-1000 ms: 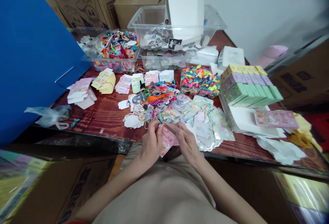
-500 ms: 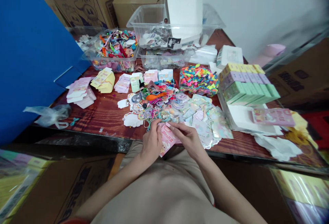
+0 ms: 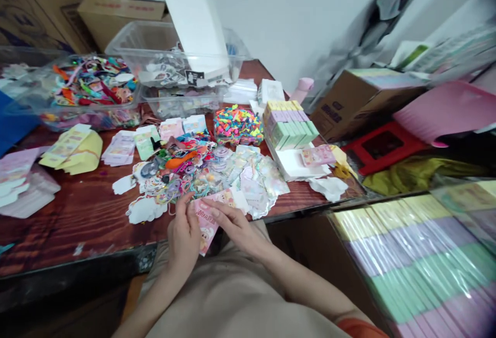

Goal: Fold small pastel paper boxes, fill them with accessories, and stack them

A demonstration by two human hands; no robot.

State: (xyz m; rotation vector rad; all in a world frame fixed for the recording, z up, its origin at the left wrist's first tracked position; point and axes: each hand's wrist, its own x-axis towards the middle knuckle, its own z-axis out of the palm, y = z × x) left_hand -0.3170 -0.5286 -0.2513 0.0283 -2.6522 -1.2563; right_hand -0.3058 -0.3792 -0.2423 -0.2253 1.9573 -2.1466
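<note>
Both my hands hold a small pink printed packet (image 3: 206, 223) at the near edge of the wooden table (image 3: 89, 214). My left hand (image 3: 184, 234) grips its left side with the fingers curled round it. My right hand (image 3: 232, 225) pinches its top right edge, fingers pressed together. Just beyond the packet lies a heap of colourful stickers and hair ties (image 3: 186, 170) and shiny holographic cards (image 3: 256, 175).
Clear plastic bins (image 3: 170, 77) of trinkets stand at the back. Stacks of flat packets (image 3: 70, 149) lie on the left, a tub of bright clips (image 3: 237, 123) and pastel boxes (image 3: 289, 121) on the right. Wrapped pastel box bundles (image 3: 422, 260), a cardboard box (image 3: 358, 97) and a red stool (image 3: 382, 147) stand beside the table.
The view has swung to the right, showing the floor stock beside the table. My hands still hold the pink packet at the table edge, with my right fingers now along its top.
</note>
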